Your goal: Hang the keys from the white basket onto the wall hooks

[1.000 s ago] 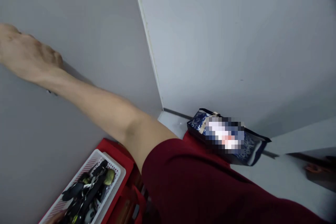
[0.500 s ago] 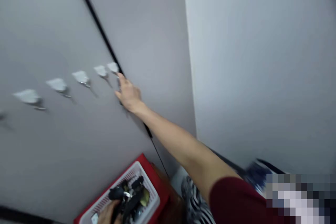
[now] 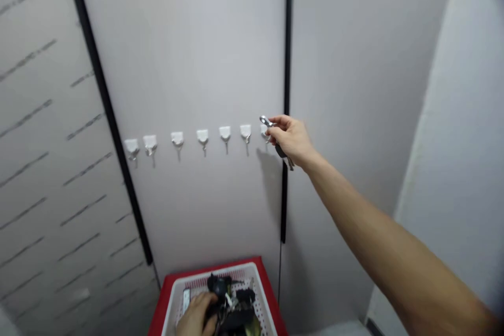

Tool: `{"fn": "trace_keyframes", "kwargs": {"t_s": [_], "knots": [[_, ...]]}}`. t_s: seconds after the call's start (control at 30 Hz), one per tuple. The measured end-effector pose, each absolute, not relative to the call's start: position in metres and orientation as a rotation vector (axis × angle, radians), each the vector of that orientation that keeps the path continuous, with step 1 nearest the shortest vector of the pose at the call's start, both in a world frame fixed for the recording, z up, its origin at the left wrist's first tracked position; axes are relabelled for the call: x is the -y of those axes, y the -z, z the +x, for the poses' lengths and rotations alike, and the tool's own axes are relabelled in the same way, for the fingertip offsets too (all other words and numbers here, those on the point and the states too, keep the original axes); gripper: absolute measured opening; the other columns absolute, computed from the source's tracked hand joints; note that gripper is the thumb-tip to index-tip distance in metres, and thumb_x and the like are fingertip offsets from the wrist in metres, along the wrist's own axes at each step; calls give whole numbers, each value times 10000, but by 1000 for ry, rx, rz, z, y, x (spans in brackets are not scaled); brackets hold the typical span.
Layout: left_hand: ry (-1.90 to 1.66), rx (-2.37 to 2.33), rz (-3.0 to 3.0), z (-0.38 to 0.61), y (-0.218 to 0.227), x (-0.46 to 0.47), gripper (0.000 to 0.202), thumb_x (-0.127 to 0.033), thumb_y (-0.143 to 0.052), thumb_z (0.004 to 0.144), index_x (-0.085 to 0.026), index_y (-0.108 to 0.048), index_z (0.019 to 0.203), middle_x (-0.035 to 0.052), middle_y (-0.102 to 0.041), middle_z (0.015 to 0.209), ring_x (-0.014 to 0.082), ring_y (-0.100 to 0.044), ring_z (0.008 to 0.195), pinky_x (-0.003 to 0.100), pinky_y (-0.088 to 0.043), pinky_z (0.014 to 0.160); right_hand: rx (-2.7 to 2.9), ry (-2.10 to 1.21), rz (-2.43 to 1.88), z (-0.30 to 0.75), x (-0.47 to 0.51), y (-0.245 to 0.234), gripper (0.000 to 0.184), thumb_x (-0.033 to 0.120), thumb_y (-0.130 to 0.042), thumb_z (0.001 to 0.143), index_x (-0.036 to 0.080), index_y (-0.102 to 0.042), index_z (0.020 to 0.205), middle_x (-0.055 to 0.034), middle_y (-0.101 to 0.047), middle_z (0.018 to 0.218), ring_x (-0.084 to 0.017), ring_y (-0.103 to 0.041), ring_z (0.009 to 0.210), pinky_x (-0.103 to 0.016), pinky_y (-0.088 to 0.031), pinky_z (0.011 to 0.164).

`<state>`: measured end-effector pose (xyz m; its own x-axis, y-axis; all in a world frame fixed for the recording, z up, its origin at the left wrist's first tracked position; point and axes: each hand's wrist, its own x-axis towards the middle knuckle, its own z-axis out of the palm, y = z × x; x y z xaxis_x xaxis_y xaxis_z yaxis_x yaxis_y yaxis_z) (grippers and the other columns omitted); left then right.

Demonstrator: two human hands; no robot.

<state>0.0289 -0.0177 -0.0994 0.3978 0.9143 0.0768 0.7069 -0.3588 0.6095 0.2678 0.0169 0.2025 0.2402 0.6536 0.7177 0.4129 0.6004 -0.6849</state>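
In my right hand [image 3: 290,139] is a bunch of keys [image 3: 281,151], pinched between thumb and fingers. Its silver ring clasp [image 3: 266,121] points up and left, and a dark fob with metal keys dangles below the palm. The hand is at the rightmost white hook [image 3: 263,129], partly covering it; whether the clasp touches the hook I cannot tell. Lower down, my left hand [image 3: 197,315] reaches into a white plastic basket [image 3: 172,302], its fingers curled at a heap of dark items and metal bits [image 3: 232,302]. What those fingers hold is hidden.
Several white adhesive hooks [image 3: 202,136] line the pale cabinet door [image 3: 197,63]. Black vertical strips [image 3: 289,52] edge the door on both sides. Under the basket is a red surface [image 3: 160,302]. A panel with dark streaks [image 3: 31,168] is on the left, a pale wall [image 3: 452,168] on the right.
The view has turned left and levelled, bringing more hooks and the streaked panel in. My right hand has come away from the black strip, and the keys with their clasp now show. My left hand stays in the basket.
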Motion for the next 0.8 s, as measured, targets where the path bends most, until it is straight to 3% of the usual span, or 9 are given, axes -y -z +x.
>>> {"fn": "trace_keyframes", "kwargs": {"t_s": [0.1,0.3,0.4,0.47,0.63,0.8], "knots": [[-639,-1423,2145,29,94,26,292,-185,-373,639,-193,-460,918,33,-502,960,136,-435,902,245,-322,799,1684,-469,-1060,238,-8,-154,201,154,-428,577,160,-506,762,37,-490,535,-40,-416,419,-160,-339,420],[-640,-1458,2222,23,93,21,245,-210,-335,684,-156,-479,874,52,-513,876,154,-444,841,256,-335,744,2058,-1057,-1163,190,2,7,188,175,-361,652,204,-512,760,-25,-550,633,-127,-514,554,-251,-401,513],[-636,-1521,2201,19,96,21,252,-236,-356,681,-143,-480,880,60,-512,873,162,-439,849,263,-333,744,2167,-721,-1291,181,15,69,194,216,-395,656,257,-535,786,-86,-551,821,-216,-508,806,-349,-382,702],[-628,-1551,2178,19,101,22,256,-248,-380,671,-137,-483,878,65,-511,871,168,-439,852,270,-333,743,2177,-521,-1330,178,22,94,230,250,-413,658,286,-522,857,-109,-519,919,-248,-468,891,-381,-359,751],[-767,-1521,2139,16,94,25,259,-174,-394,662,-116,-459,907,70,-486,917,154,-422,884,274,-319,779,2165,-487,-1293,176,29,92,249,269,-402,675,292,-515,896,-121,-500,962,-240,-453,922,-372,-360,780],[-1290,-1283,2049,-21,-7,57,290,-210,-402,703,-135,-400,983,59,-461,972,128,-419,896,282,-332,801,1885,-455,-1301,202,46,6,242,296,-387,706,279,-477,929,-92,-532,883,-170,-501,817,-348,-387,730]]}}
